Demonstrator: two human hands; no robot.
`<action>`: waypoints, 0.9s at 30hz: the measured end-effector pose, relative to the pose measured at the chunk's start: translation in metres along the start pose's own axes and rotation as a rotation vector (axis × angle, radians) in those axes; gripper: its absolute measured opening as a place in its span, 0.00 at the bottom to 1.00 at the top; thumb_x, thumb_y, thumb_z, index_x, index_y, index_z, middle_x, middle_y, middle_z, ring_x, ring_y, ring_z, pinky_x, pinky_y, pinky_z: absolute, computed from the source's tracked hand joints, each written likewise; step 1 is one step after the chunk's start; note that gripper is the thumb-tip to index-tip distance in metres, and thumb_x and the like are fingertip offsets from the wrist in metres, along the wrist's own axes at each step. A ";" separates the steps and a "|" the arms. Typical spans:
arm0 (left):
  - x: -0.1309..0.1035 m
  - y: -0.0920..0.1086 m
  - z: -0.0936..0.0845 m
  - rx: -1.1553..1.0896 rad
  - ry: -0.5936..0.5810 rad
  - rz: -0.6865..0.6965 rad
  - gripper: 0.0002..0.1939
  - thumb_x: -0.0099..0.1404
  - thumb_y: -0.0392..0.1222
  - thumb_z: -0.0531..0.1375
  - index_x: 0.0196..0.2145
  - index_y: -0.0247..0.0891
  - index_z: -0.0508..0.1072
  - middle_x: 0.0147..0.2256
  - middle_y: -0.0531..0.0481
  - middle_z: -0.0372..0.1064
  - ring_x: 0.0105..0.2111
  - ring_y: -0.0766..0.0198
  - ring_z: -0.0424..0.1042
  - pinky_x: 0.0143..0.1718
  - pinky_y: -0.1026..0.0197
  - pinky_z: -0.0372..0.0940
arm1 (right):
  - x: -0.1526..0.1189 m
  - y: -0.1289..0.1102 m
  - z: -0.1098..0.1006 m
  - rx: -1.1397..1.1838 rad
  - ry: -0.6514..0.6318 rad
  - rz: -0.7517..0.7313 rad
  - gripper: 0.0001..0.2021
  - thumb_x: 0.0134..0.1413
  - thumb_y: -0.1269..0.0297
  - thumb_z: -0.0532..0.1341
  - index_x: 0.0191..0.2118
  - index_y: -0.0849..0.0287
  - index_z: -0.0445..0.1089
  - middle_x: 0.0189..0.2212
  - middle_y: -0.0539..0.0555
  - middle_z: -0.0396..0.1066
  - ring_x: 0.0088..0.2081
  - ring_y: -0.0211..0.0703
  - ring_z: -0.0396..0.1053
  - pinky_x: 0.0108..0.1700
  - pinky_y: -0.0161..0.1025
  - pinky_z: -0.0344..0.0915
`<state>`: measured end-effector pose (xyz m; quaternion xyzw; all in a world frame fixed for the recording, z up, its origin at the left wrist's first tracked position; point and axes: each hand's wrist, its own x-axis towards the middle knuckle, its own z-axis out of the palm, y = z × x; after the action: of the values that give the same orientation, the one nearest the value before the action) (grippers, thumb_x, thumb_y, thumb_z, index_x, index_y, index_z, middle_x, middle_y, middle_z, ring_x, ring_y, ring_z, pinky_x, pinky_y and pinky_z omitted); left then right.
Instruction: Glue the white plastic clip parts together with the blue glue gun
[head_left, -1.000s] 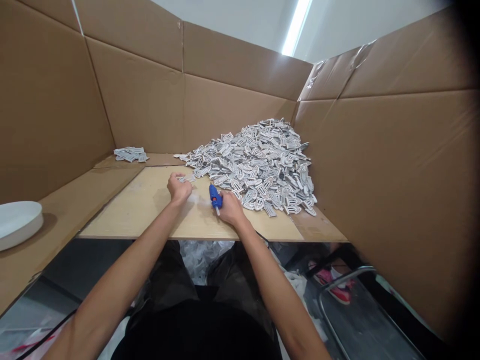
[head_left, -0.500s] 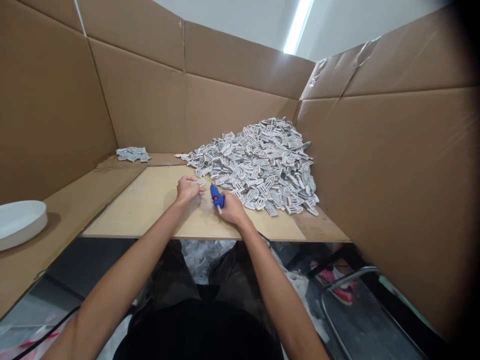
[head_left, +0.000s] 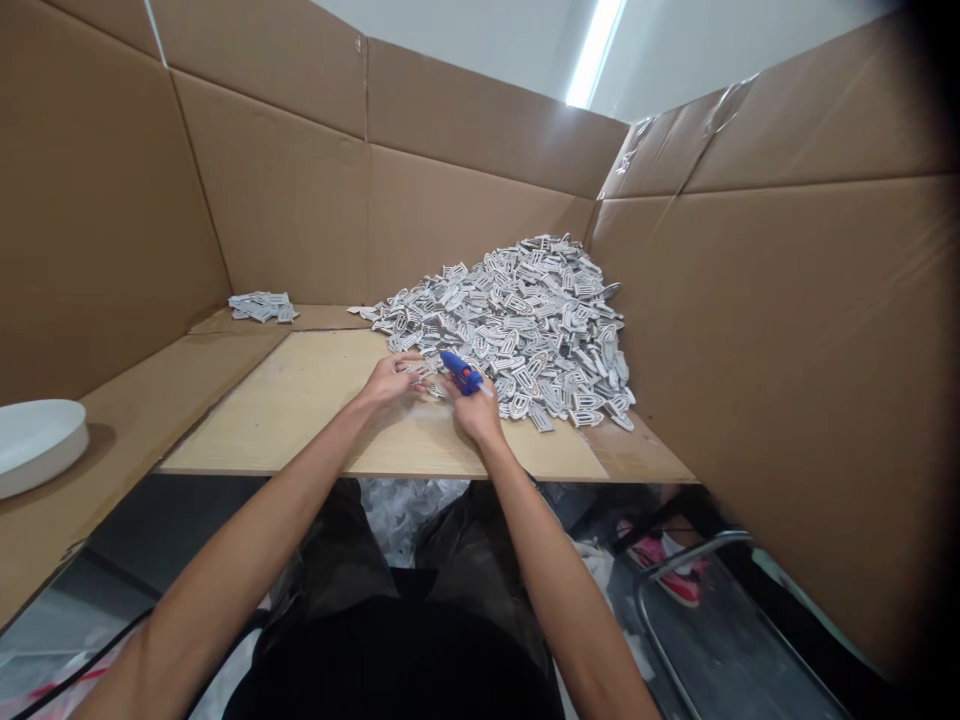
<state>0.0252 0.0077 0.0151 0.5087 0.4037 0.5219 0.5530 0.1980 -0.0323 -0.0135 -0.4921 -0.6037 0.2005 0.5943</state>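
Over the pale board point(head_left: 300, 400), my left hand point(head_left: 394, 380) is closed on a small grey-white slotted piece point(head_left: 417, 372). Just right of it, my right hand point(head_left: 475, 408) is wrapped round a blue glue gun point(head_left: 460, 371), whose tip points up and to the left. The fingers of both hands are close together near the front left edge of a large pile of the same grey-white pieces point(head_left: 525, 310). What the right fingertips touch beneath the glue gun is too small to tell.
A small heap of pieces point(head_left: 262, 306) lies at the back left. On the left cardboard ledge stands a white dish point(head_left: 41, 445). Cardboard walls point(head_left: 480, 200) surround the work surface. A metal-framed chair point(head_left: 720, 620) and a pink shoe point(head_left: 667, 565) are at the lower right.
Both hands have moved right and come closer together. The glue gun has moved up and right, and its tip has turned further left, over the edge of the pile.
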 end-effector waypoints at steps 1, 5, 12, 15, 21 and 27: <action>0.000 0.000 0.000 -0.005 -0.032 -0.008 0.21 0.59 0.23 0.65 0.50 0.31 0.73 0.35 0.45 0.77 0.28 0.60 0.80 0.33 0.58 0.75 | 0.000 -0.001 -0.001 0.018 0.014 0.009 0.12 0.55 0.56 0.69 0.40 0.57 0.78 0.41 0.59 0.82 0.42 0.53 0.79 0.52 0.47 0.73; 0.001 -0.003 0.000 -0.007 -0.107 0.003 0.23 0.56 0.24 0.67 0.49 0.31 0.73 0.32 0.46 0.78 0.28 0.60 0.79 0.33 0.59 0.74 | 0.000 -0.004 -0.002 0.021 0.021 0.012 0.13 0.55 0.55 0.67 0.41 0.58 0.77 0.40 0.58 0.82 0.40 0.51 0.78 0.49 0.46 0.73; 0.006 -0.015 -0.004 0.141 -0.153 0.276 0.14 0.53 0.38 0.73 0.35 0.35 0.74 0.31 0.49 0.76 0.26 0.65 0.74 0.30 0.63 0.68 | -0.004 -0.011 -0.003 -0.093 0.024 -0.087 0.14 0.58 0.50 0.64 0.33 0.56 0.73 0.30 0.53 0.77 0.33 0.47 0.71 0.42 0.43 0.69; 0.005 -0.018 -0.005 0.158 -0.218 0.286 0.17 0.52 0.43 0.74 0.38 0.34 0.79 0.33 0.47 0.78 0.29 0.62 0.76 0.33 0.61 0.70 | -0.006 -0.014 -0.004 -0.102 0.021 -0.097 0.12 0.57 0.52 0.64 0.33 0.56 0.73 0.30 0.53 0.77 0.32 0.47 0.70 0.40 0.42 0.68; 0.003 -0.017 0.000 0.145 -0.322 0.239 0.22 0.50 0.46 0.76 0.41 0.32 0.83 0.40 0.42 0.82 0.33 0.58 0.78 0.40 0.56 0.72 | -0.006 -0.014 -0.004 -0.138 0.054 -0.087 0.12 0.53 0.54 0.68 0.37 0.56 0.75 0.30 0.52 0.77 0.30 0.45 0.68 0.37 0.40 0.65; 0.002 -0.015 0.001 0.141 -0.343 0.233 0.24 0.49 0.50 0.79 0.39 0.33 0.84 0.39 0.40 0.82 0.33 0.58 0.77 0.39 0.57 0.72 | -0.005 -0.014 -0.004 -0.174 0.070 -0.071 0.12 0.53 0.54 0.69 0.38 0.57 0.76 0.30 0.52 0.77 0.31 0.45 0.68 0.38 0.40 0.66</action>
<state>0.0293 0.0101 0.0002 0.6705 0.2778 0.4586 0.5127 0.1957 -0.0445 -0.0036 -0.5270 -0.6147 0.1086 0.5767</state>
